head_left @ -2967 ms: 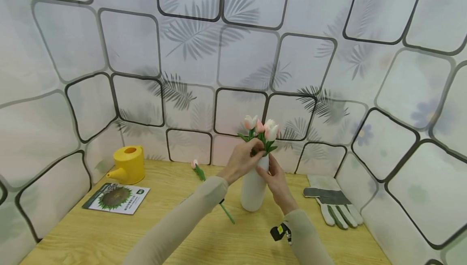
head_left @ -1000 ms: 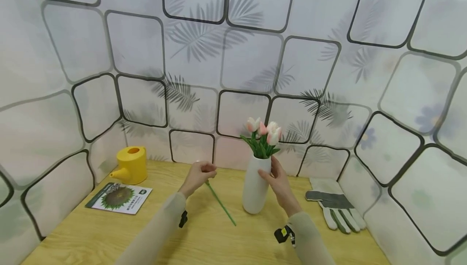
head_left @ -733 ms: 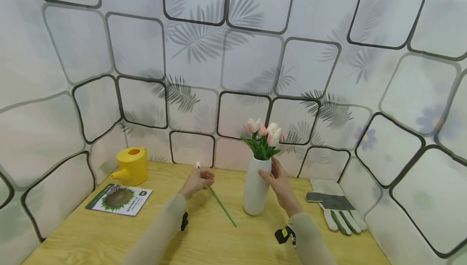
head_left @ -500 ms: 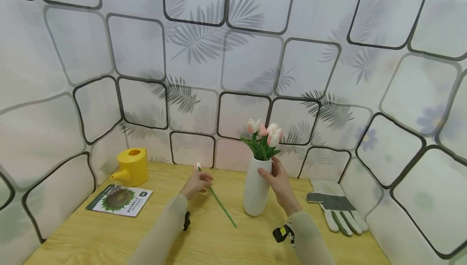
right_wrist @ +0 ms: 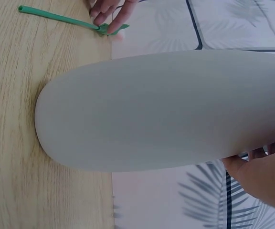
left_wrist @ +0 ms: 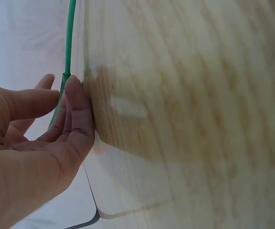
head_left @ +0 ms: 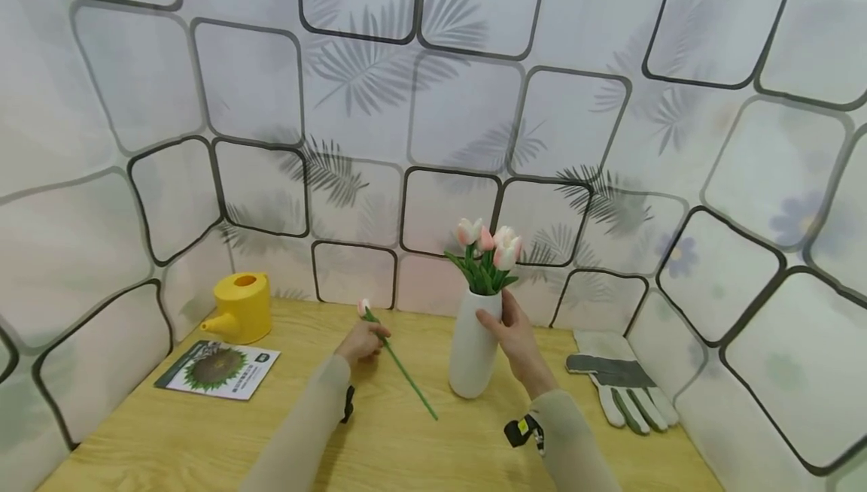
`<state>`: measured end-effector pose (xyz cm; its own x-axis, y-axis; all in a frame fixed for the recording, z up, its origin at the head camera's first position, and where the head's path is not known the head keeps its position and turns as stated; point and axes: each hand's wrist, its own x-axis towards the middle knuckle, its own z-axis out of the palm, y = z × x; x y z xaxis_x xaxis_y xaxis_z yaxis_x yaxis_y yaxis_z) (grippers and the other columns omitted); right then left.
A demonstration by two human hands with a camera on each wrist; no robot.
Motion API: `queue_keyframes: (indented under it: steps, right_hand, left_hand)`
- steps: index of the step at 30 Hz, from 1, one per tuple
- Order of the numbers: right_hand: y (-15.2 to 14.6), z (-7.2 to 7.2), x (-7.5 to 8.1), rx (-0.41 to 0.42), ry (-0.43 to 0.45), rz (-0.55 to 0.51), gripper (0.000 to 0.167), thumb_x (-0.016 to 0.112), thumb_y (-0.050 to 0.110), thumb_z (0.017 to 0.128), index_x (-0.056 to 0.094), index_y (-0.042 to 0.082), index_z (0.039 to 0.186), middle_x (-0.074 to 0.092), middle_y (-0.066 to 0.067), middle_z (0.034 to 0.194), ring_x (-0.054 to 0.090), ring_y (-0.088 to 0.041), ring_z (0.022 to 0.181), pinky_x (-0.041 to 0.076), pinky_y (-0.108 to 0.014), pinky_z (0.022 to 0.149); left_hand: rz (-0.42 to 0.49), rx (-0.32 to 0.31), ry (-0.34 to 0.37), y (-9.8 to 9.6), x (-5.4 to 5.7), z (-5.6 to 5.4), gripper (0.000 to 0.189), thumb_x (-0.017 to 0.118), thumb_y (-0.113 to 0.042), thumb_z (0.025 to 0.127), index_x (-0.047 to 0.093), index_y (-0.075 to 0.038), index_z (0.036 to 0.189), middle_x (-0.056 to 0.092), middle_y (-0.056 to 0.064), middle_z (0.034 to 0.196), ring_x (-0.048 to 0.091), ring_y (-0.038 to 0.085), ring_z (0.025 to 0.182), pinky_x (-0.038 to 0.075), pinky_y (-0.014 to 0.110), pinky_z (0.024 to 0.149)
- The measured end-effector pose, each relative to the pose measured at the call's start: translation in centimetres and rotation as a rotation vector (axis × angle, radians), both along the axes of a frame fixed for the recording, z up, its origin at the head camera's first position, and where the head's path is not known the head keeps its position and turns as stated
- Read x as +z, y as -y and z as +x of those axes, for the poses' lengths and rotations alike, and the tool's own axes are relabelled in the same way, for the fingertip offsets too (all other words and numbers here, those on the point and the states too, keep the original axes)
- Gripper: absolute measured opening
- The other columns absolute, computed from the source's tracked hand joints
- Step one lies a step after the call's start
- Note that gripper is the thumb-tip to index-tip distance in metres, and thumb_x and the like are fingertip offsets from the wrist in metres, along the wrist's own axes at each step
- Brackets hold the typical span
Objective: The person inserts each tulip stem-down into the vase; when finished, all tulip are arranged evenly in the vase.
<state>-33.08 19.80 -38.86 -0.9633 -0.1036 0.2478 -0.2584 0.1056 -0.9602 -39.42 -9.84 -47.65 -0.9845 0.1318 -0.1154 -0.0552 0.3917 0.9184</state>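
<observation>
A single tulip (head_left: pixel 409 381), pale pink and white with a long green stem, lies slantwise on the table left of the vase. My left hand (head_left: pixel 363 341) pinches it just below the flower head. In the left wrist view its green stem (left_wrist: pixel 69 43) runs between the thumb and fingers, which rest close to the tabletop. The white vase (head_left: pixel 470 353) stands upright, holding several pink-and-white tulips (head_left: pixel 484 275) with green leaves. Near the vase's top, my right hand (head_left: pixel 518 341) grips its right side, thumb in front and the other fingers partly hidden behind.
On the left of the wooden table (head_left: pixel 406 454) stand a yellow watering can (head_left: pixel 245 311) and a flat packet with a sunflower picture (head_left: pixel 218 369). A white-and-grey glove (head_left: pixel 622 379) lies at the right. Patterned walls (head_left: pixel 433 116) enclose the back and sides.
My left hand has left the flowers at the vase's top, moved left and down to the lying tulip, and closed around its stem. My right hand has stayed on the vase.
</observation>
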Motion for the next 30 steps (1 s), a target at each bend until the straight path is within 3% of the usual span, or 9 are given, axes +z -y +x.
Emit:
queue_keyframes:
  steps: [8, 18, 21, 26, 30]
  right_hand:
    - [0.1, 0.0, 0.4, 0.017, -0.003, -0.021, 0.081, 0.065, 0.027, 0.096, 0.015, 0.012, 0.158, 0.026, -0.012, 0.161, 0.029, -0.031, 0.146, 0.024, -0.053, 0.119]
    - [-0.1, -0.1, 0.3, 0.024, 0.005, -0.018, 0.080, 0.065, 0.027, 0.096, 0.016, 0.011, 0.157, 0.029, -0.013, 0.159, 0.032, -0.032, 0.145, 0.026, -0.053, 0.119]
    - [-0.1, -0.2, 0.3, 0.021, -0.001, -0.025, 0.079, 0.066, 0.026, 0.096, 0.017, 0.012, 0.157, 0.029, -0.012, 0.159, 0.032, -0.031, 0.145, 0.026, -0.053, 0.119]
    - [0.0, -0.1, 0.4, 0.024, 0.008, -0.021, 0.082, 0.066, 0.028, 0.095, 0.016, 0.013, 0.158, 0.027, -0.012, 0.160, 0.031, -0.031, 0.146, 0.025, -0.053, 0.119]
    - [0.0, 0.0, 0.3, 0.024, 0.013, -0.013, 0.082, 0.066, 0.029, 0.095, 0.015, 0.012, 0.157, 0.027, -0.012, 0.160, 0.030, -0.031, 0.146, 0.025, -0.053, 0.119]
  left_hand:
    - [-0.042, -0.062, 0.009, 0.2, -0.2, -0.8, 0.040, 0.040, 0.009, 0.094, 0.056, 0.006, 0.131, 0.055, 0.011, 0.092, 0.039, 0.009, 0.060, 0.039, 0.021, 0.056]
    - [-0.161, -0.124, -0.028, 0.8, -0.3, -0.9, 0.043, 0.037, 0.013, 0.088, 0.061, 0.007, 0.122, 0.058, 0.018, 0.121, 0.050, 0.013, 0.070, 0.047, 0.022, 0.061]
    - [-0.139, -0.112, -0.032, 0.9, -0.4, -1.1, 0.041, 0.039, 0.012, 0.087, 0.063, 0.007, 0.120, 0.059, 0.017, 0.119, 0.054, 0.015, 0.074, 0.051, 0.024, 0.063]
    - [-0.030, -0.032, 0.004, 1.1, -0.6, -0.9, 0.034, 0.042, 0.009, 0.088, 0.064, 0.008, 0.115, 0.063, 0.013, 0.093, 0.059, 0.017, 0.074, 0.056, 0.028, 0.064]
    - [0.024, 0.020, -0.019, 1.4, -0.7, -0.8, 0.025, 0.051, 0.002, 0.092, 0.064, 0.009, 0.113, 0.066, 0.012, 0.086, 0.063, 0.017, 0.070, 0.057, 0.029, 0.064]
